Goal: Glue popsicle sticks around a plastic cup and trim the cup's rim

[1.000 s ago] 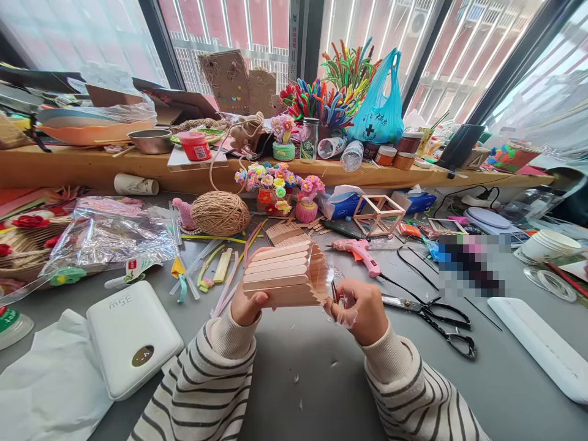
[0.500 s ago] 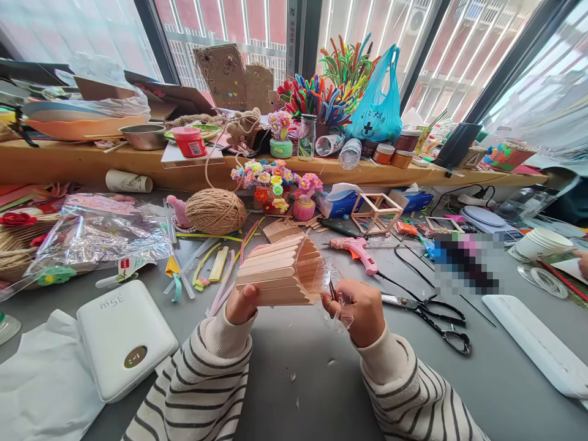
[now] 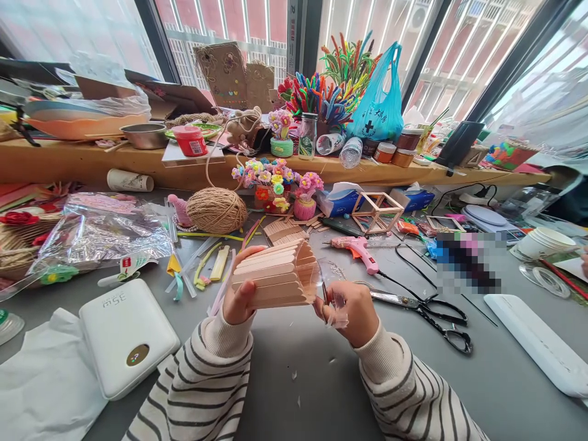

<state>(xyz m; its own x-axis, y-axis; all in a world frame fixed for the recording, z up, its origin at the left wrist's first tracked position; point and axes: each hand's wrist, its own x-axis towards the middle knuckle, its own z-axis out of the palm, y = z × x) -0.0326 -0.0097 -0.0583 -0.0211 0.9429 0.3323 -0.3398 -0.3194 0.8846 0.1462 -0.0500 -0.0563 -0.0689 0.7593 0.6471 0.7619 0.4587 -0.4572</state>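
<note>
My left hand (image 3: 239,294) is wrapped round a cup covered in wooden craft sticks (image 3: 271,275), lying on its side in the air with its mouth to the right. Clear plastic (image 3: 318,275) sticks out past the stick ends at that mouth. Closed at the rim, my right hand (image 3: 356,309) grips what look like small scissors (image 3: 326,293), their blades at the plastic and most of them hidden by the fingers. A loose curl of clear plastic (image 3: 340,318) hangs over those fingers.
Large black-handled scissors (image 3: 413,303) and a pink glue gun (image 3: 356,250) with its cord lie to the right. A white device (image 3: 128,340) sits at left. Behind are a twine ball (image 3: 217,211), loose craft sticks (image 3: 282,231) and a wooden stick frame (image 3: 377,212).
My right hand has shifted slightly left and down along the rim, with the small scissors. The stick-covered cup has turned a little, and more of my left fingers show above it.
</note>
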